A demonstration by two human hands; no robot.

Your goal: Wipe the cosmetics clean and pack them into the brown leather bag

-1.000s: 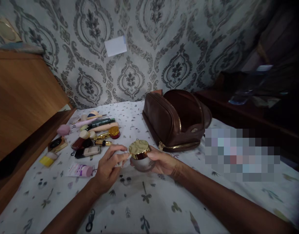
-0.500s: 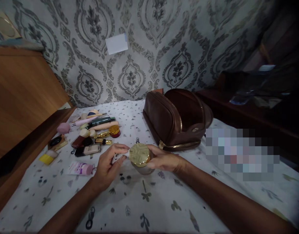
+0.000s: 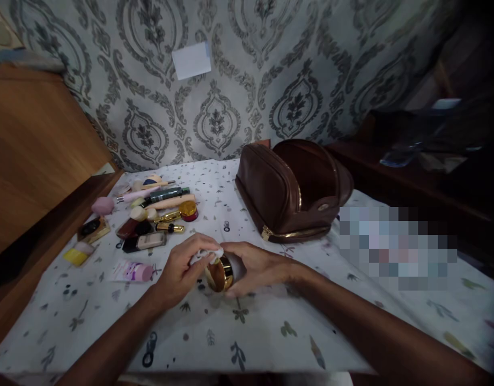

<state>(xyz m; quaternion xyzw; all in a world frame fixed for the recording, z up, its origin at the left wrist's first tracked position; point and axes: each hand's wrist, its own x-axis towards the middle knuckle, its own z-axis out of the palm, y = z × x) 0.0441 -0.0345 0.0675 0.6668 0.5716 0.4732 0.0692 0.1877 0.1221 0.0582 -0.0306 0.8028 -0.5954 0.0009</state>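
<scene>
Right hand (image 3: 263, 266) clamped around jar (image 3: 238, 268), thumb and fingers on its sides; jar tipped, gold lid (image 3: 220, 275) facing leftward. Left hand (image 3: 182, 268) pinching white tissue (image 3: 208, 254) against lid. Jar between both hands, above surface (image 3: 190, 340) near middle of front edge. Farther out: pink tube (image 3: 140, 271) toward left edge, open brown bag (image 3: 263, 185) toward back edge.
</scene>
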